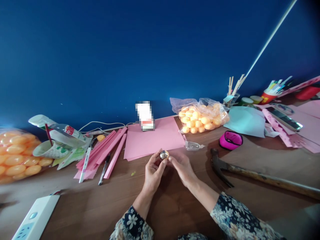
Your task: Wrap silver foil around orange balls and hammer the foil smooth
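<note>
Over the middle of the brown table, a small round object with a shiny silver surface (164,154) and a bit of orange at its edge sits between my two hands. My left hand (153,169) is closed around it from the left, thumb and fingers pressing on its side. From the right, the thumb of my right hand (184,168) meets the edge of the same object. The right fingers are curled behind and partly blurred. Just beyond the hands lie pink paper sheets (150,145) and a small clear-wrapped item (193,145).
A claw hammer (260,176) lies on the right near a magenta ring-shaped band (231,140). Bags of orange balls stand at the back (197,120) and far left (17,156). Pink strips (105,150), pens and a power strip (37,216) are on the left. A phone (145,115) leans at the wall.
</note>
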Action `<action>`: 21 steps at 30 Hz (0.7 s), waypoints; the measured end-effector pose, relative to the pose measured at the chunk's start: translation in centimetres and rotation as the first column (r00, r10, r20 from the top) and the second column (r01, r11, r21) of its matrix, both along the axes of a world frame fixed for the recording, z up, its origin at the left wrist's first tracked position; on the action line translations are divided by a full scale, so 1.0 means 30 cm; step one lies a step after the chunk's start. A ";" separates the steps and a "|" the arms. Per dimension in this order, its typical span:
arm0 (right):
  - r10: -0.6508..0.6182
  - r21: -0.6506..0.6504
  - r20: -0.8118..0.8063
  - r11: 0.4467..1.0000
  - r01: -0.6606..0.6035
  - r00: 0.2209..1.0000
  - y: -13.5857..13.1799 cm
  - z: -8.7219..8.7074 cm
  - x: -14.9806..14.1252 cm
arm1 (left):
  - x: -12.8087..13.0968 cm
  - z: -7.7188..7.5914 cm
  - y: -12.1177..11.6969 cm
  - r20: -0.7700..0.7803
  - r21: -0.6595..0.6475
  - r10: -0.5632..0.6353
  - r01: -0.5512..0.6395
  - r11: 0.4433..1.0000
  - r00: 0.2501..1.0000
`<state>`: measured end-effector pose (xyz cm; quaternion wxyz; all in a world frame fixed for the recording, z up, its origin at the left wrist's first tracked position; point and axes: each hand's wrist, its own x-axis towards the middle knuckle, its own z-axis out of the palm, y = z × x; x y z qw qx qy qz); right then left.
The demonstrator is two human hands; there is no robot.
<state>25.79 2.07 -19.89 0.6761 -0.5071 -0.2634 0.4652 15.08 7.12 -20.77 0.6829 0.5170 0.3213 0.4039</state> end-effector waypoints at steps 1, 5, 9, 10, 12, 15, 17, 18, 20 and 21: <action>0.000 -0.004 0.019 1.000 0.000 1.000 -0.001 -0.001 0.000 | 0.000 0.000 0.000 0.015 -0.014 0.010 -0.010 1.000 1.000; 0.009 0.000 0.060 1.000 -0.009 0.998 -0.006 -0.005 -0.002 | -0.002 -0.009 0.005 -0.003 -0.052 0.047 -0.047 0.998 0.999; 0.015 0.001 0.066 1.000 -0.015 0.998 -0.010 -0.004 -0.006 | -0.002 -0.011 0.009 -0.023 -0.047 0.057 -0.058 0.997 0.998; 0.018 0.001 0.067 1.000 -0.018 0.998 -0.011 -0.004 -0.006 | -0.002 -0.010 0.009 -0.027 -0.042 0.060 -0.061 0.997 0.998; 0.025 -0.001 0.070 1.000 -0.025 0.997 -0.013 -0.002 -0.007 | -0.002 -0.009 0.008 -0.027 -0.039 0.060 -0.061 0.997 0.998; 0.048 -0.009 0.069 0.999 -0.047 0.996 -0.016 -0.001 -0.007 | -0.001 -0.010 0.006 0.002 -0.068 0.051 -0.050 0.996 0.999; 0.066 -0.008 0.066 0.998 -0.066 0.996 -0.017 0.000 -0.008 | -0.002 -0.011 0.004 0.024 -0.103 0.036 -0.034 0.994 0.999; 0.070 -0.003 0.065 0.998 -0.070 0.995 -0.017 -0.001 -0.008 | -0.002 -0.010 0.003 0.034 -0.117 0.025 -0.021 0.993 0.999; 0.064 0.014 0.061 0.998 -0.065 0.996 -0.016 -0.003 -0.009 | -0.003 -0.009 0.002 0.059 -0.136 -0.005 0.013 0.991 0.998; 0.063 0.024 0.058 0.998 -0.064 0.996 -0.016 -0.005 -0.010 | -0.004 -0.008 0.002 0.069 -0.138 -0.016 0.026 0.990 0.997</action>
